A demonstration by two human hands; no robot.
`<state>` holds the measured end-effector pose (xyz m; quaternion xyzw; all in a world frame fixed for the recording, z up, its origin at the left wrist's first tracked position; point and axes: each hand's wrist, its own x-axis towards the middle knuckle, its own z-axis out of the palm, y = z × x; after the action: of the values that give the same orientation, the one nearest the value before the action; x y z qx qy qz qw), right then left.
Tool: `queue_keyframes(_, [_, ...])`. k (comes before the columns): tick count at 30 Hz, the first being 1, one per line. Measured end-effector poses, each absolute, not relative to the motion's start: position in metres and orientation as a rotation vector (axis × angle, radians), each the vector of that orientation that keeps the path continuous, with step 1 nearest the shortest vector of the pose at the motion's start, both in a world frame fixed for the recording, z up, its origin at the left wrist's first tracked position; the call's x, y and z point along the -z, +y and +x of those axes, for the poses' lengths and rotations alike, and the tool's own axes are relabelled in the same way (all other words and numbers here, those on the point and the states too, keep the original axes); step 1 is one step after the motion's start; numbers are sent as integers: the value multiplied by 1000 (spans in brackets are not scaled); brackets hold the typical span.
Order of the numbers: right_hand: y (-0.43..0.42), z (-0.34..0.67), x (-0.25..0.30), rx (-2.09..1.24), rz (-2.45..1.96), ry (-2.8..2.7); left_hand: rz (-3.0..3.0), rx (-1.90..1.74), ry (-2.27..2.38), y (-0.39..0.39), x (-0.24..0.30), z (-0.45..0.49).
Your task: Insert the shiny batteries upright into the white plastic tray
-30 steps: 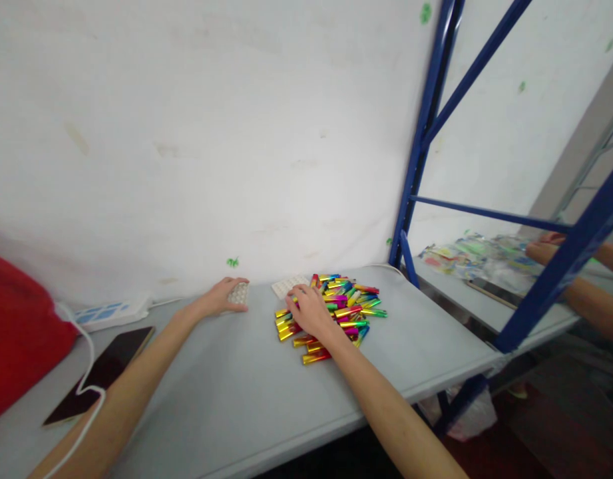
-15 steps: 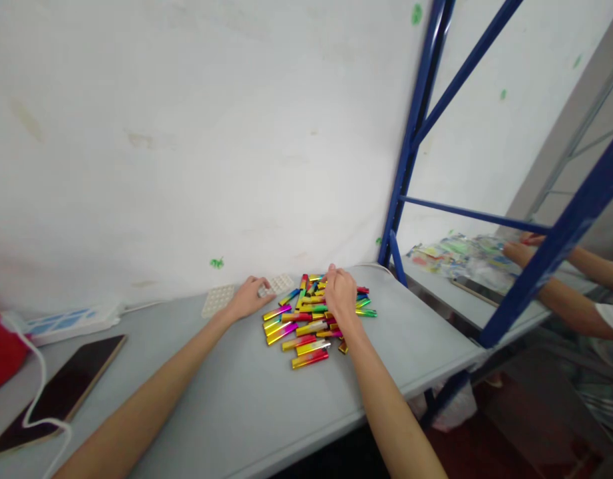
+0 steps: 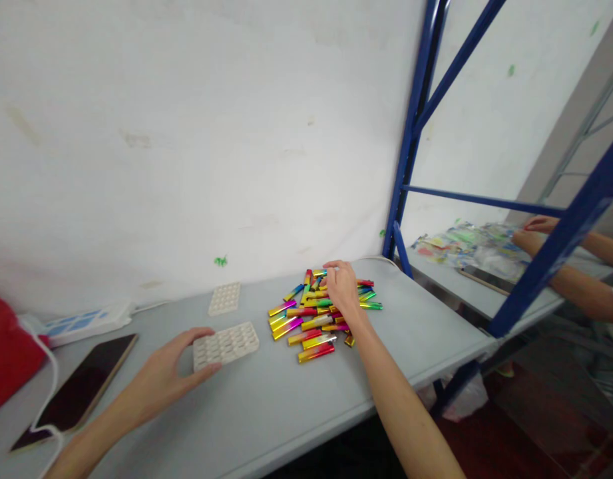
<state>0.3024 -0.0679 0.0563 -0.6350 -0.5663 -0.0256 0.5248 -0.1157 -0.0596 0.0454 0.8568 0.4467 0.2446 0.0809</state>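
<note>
White wall backs the grey bench (image 3: 266, 412). Left hand (image 3: 169, 372) grips the dimpled white tray (image 3: 226, 344) by its near-left edge; it looks light and stiff. Right hand (image 3: 342, 287) rests, fingers curled, on the heap of glossy lighters (image 3: 316, 313), probably slippery. Beyond the left hand lie a second tray (image 3: 225, 299) and, to its left, a phone (image 3: 76, 389).

Bare grey table (image 3: 266, 406) lies open at six o'clock, while the lighter pile (image 3: 321, 309) blocks two o'clock, a second tray (image 3: 225, 299) sits at twelve, and phone (image 3: 76, 389) and cable (image 3: 44, 406) crowd nine.
</note>
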Motion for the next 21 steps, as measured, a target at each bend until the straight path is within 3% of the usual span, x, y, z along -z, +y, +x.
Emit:
queue_keyframes(12, [-69, 293, -53, -75, -1556, -1379, 2659, -559, 969, -40, -39, -68])
queue_keyframes(21, [-84, 311, -64, -148, -1559, -1611, 2615, -650, 891, -19, -28, -42])
